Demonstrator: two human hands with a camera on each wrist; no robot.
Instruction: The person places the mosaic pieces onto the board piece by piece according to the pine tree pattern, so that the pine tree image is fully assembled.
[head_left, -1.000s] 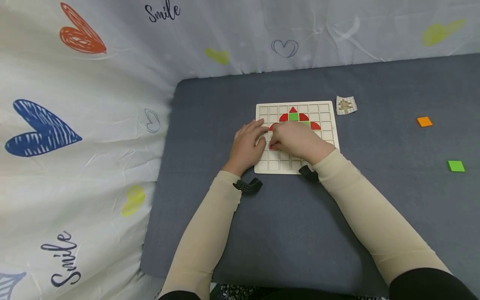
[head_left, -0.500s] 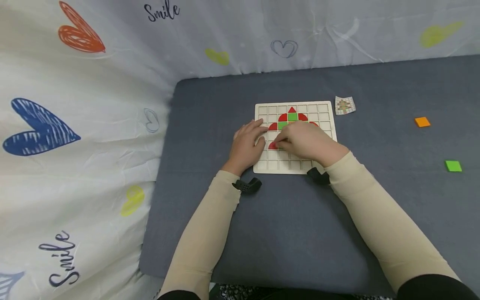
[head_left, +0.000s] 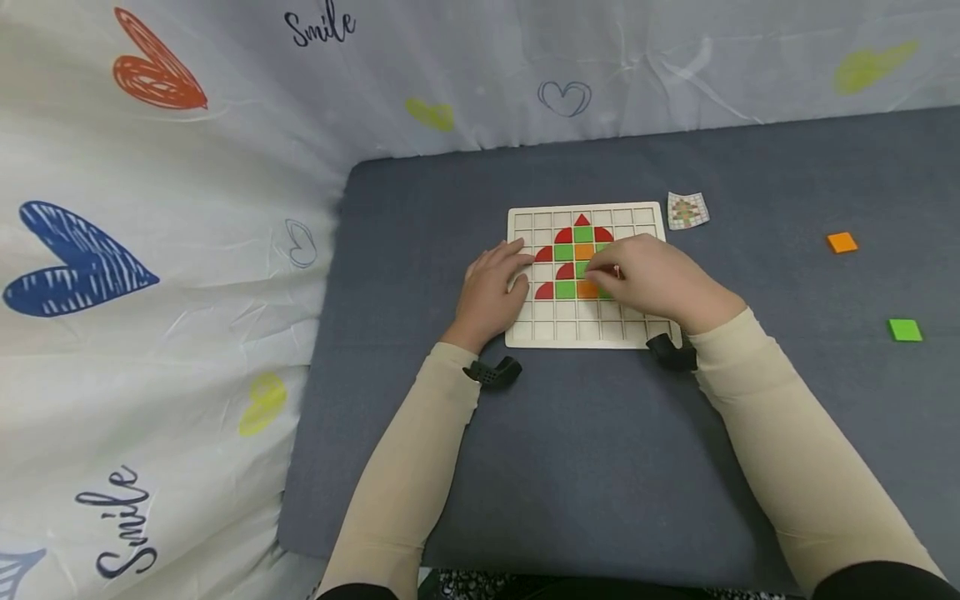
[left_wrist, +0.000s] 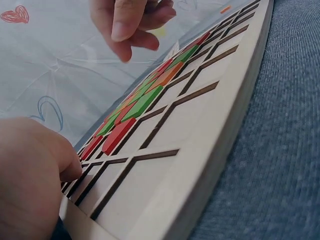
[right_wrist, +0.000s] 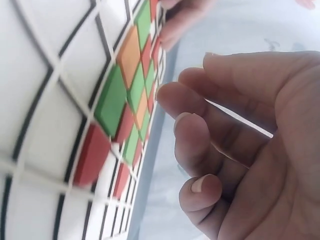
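Note:
A pale wooden grid board [head_left: 543, 335] lies on the table and bears red, green and orange tiles in a stepped, tree-like pattern. My left hand [head_left: 491, 292] rests at the board's left edge, its fingers extended onto the rim. Over the right part of the pattern hovers my right hand [head_left: 660, 279], hiding some tiles. In the right wrist view that hand's fingers [right_wrist: 192, 135] are loosely bent, with nothing between them. A red rounded tile [head_left: 544, 291] sits in a cell at the left end of the lowest tile row, beside a green tile [head_left: 565, 290].
A small patterned card [head_left: 687, 212] lies by the board's upper right corner. Farther right on the grey table [head_left: 600, 467] are a loose orange tile [head_left: 842, 242] and a loose green tile [head_left: 905, 330]. A white printed curtain [head_left: 480, 75] borders the table's back and left.
My right hand has let go of the red tile at the lower left and moved right, uncovering more of the pattern. The left hand stays at the board's edge.

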